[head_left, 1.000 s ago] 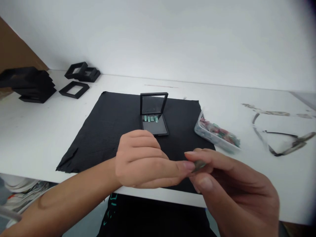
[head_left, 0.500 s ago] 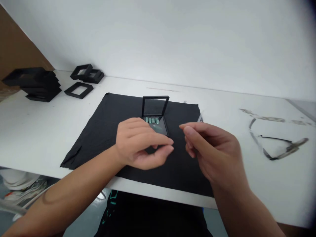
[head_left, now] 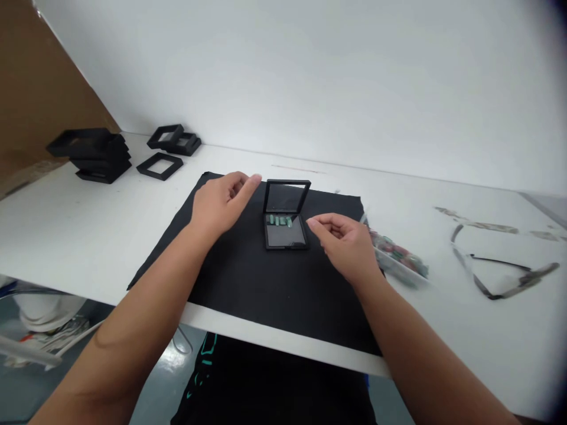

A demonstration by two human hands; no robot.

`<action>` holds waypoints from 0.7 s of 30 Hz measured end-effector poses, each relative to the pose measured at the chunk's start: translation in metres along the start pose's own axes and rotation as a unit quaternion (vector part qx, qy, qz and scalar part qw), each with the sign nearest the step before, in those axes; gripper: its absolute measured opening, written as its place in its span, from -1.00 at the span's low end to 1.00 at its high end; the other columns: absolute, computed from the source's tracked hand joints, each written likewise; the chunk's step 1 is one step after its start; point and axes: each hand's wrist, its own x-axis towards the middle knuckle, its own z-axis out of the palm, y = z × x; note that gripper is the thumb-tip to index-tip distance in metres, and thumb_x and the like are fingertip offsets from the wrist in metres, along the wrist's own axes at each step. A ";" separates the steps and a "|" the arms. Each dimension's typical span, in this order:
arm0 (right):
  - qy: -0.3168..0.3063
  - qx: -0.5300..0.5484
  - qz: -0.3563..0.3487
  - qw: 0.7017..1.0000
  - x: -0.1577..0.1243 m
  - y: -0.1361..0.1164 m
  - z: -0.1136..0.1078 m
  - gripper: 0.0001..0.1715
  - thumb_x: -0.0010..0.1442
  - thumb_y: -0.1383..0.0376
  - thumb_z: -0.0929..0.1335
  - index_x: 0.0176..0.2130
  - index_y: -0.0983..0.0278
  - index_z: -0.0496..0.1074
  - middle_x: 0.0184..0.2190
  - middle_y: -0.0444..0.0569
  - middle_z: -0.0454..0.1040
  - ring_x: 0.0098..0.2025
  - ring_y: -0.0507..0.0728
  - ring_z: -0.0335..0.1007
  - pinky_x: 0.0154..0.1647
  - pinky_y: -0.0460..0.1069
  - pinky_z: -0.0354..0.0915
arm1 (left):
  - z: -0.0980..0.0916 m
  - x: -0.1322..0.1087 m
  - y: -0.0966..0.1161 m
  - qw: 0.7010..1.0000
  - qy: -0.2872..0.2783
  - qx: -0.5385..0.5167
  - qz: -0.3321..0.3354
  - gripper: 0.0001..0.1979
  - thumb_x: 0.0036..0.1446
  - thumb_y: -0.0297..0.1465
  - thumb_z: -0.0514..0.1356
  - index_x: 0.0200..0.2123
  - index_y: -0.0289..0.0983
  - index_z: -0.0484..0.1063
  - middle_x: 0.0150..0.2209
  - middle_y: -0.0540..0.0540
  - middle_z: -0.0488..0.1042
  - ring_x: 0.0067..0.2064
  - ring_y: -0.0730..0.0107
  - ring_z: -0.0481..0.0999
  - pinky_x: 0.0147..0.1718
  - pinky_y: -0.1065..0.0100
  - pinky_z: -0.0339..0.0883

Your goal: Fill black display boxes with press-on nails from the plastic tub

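Observation:
A small black display case stands with its clear-windowed lid raised on the black cloth. Several green stone pieces lie in a row along the back of its base. To the left of the lid is my left hand, thumb stretched out and apart from the loosely curled fingers, nothing seen in it. Just right of the base, my right hand has thumb and index finger pinched together. Whatever may be between those fingertips is too small to make out.
A clear tray of red and green stones sits right of the cloth, partly behind my right hand. Glasses lie farther right. Black frames are stacked at the left, with several others near the wall.
Both hands have moved away toward the case, the left to its far left side, the right to its right edge. The case base and stone tray are now more visible.

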 end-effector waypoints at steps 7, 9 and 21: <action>0.022 -0.064 -0.049 0.996 -0.005 0.006 0.002 -0.73 0.19 0.13 0.39 -0.35 0.28 0.55 -0.61 -0.19 0.30 -0.56 -0.01 0.13 -0.49 -0.06 0.13 | -0.005 0.011 -0.034 0.957 -0.228 0.167 -0.067 -0.44 0.15 -0.02 0.20 0.08 -0.26 0.48 -0.02 -0.23 0.53 0.07 -0.08 0.44 0.02 0.06 0.33; 0.025 -0.074 -0.057 0.995 -0.006 0.004 0.001 -0.73 0.20 0.13 0.39 -0.36 0.28 0.54 -0.61 -0.19 0.29 -0.57 -0.01 0.13 -0.50 -0.06 0.12 | -0.008 0.012 -0.040 0.956 -0.242 0.154 -0.063 -0.39 0.14 -0.03 0.21 0.15 -0.27 0.43 0.09 -0.26 0.48 0.19 -0.11 0.36 0.15 0.02 0.26; 0.018 -0.098 -0.101 0.990 -0.012 -0.004 -0.001 -0.76 0.24 0.17 0.38 -0.39 0.25 0.52 -0.64 -0.24 0.22 -0.58 -0.03 0.13 -0.47 -0.06 0.11 | -0.068 -0.009 -0.065 0.927 -0.347 0.060 -0.130 -0.28 -0.19 -0.06 0.44 0.11 -0.01 0.51 -0.03 -0.11 0.54 -0.03 0.09 0.51 -0.13 0.26 0.37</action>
